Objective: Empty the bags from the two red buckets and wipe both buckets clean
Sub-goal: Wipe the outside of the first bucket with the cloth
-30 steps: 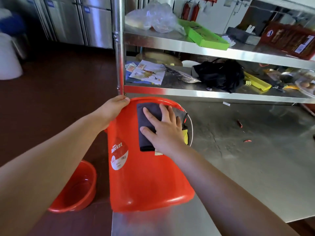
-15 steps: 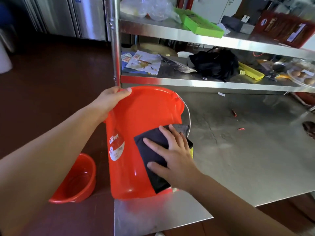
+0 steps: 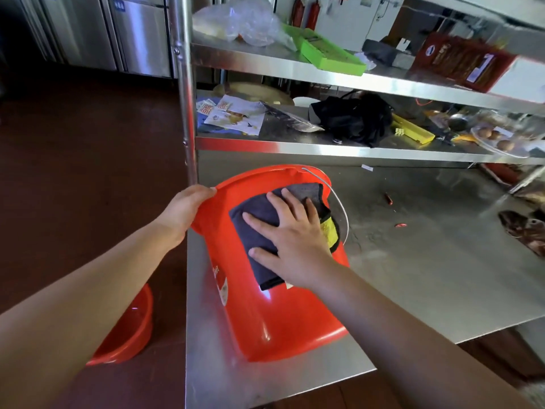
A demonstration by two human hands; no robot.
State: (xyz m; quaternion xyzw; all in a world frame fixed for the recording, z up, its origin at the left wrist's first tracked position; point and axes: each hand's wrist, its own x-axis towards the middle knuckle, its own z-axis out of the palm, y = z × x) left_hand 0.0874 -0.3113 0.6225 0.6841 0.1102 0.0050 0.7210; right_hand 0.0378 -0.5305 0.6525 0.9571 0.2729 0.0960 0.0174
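We see the red bucket [image 3: 274,314] lying on its side at centre frame on the brushed-steel tabletop [image 3: 413,261], base toward the lower edge of the frame, mouth toward the shelves. It's glossy moulded plastic w/ a round white label partly visible on its left flank and a thin wire bail handle [image 3: 339,208] arcing off the rim at right.

Left hand [image 3: 182,209] – fingers curled over the bucket's rim at its left edge, so that grip is closed on the rim. Right hand [image 3: 292,246] lies flat, fingers straight and spread, pressing a dark grey cloth [image 3: 259,228] against the bucket's upturned side; the cloth looks like soft microfibre, folded roughly rectangular, w/ a yellow patch at its right edge.

A second red bucket [image 3: 126,335] stands on the dark brown floor at lower left of frame, partly behind the left forearm – smooth, shiny inside.

Upper right: steel shelves [image 3: 324,146] carry a crumpled clear plastic bag [image 3: 241,22], a flat green tray [image 3: 327,51], printed paper sheets [image 3: 233,115] and a bunched black fabric item [image 3: 354,119].
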